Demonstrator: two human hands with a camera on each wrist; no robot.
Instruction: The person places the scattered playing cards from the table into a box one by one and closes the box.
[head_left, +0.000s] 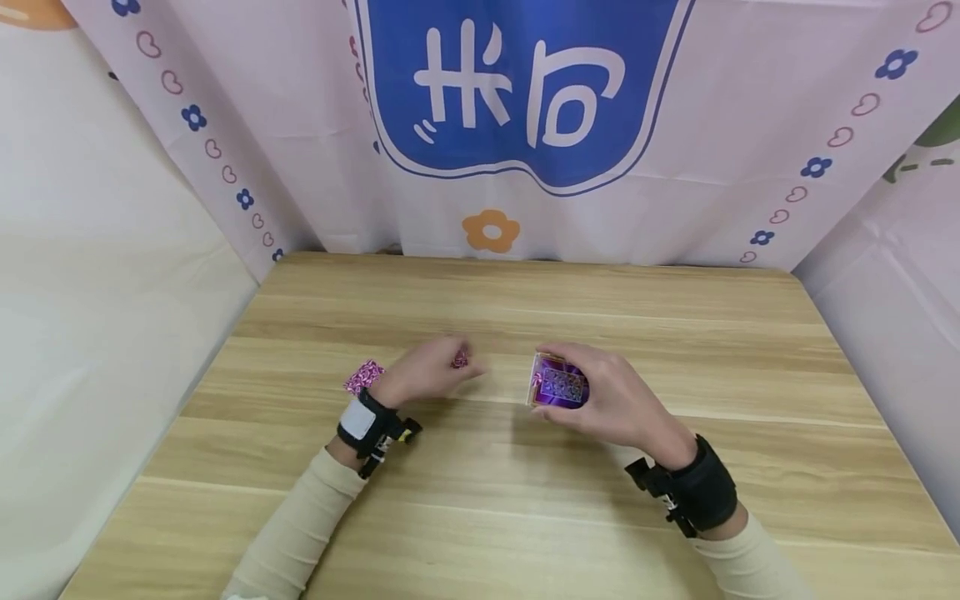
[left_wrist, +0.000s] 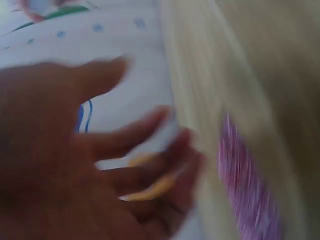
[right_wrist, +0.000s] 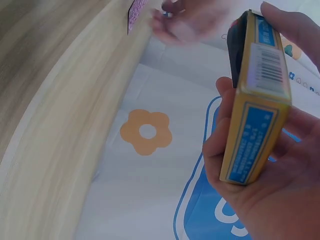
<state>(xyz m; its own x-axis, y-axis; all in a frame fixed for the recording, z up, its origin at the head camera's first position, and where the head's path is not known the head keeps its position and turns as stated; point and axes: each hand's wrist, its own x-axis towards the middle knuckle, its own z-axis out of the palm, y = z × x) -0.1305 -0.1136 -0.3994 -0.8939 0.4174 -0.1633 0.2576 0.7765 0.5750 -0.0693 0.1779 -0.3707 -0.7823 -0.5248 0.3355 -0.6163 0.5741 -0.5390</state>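
Observation:
My right hand grips a small card box above the table, thumb on one side and fingers on the other. In the right wrist view the box shows yellow edges, blue panels and a barcode. My left hand is blurred, off to the left of the box. Its thumb and loosely bent fingers stand apart in the left wrist view, with no object seen in the palm. A small dark-pink patch shows at its fingertips in the head view; what it is I cannot tell. A pink-patterned card lies beside the left wrist.
The wooden table carries the card on its left half. A white curtain with a blue emblem and an orange flower hangs along the back edge. White cloth walls both sides. Each wrist wears a black strap.

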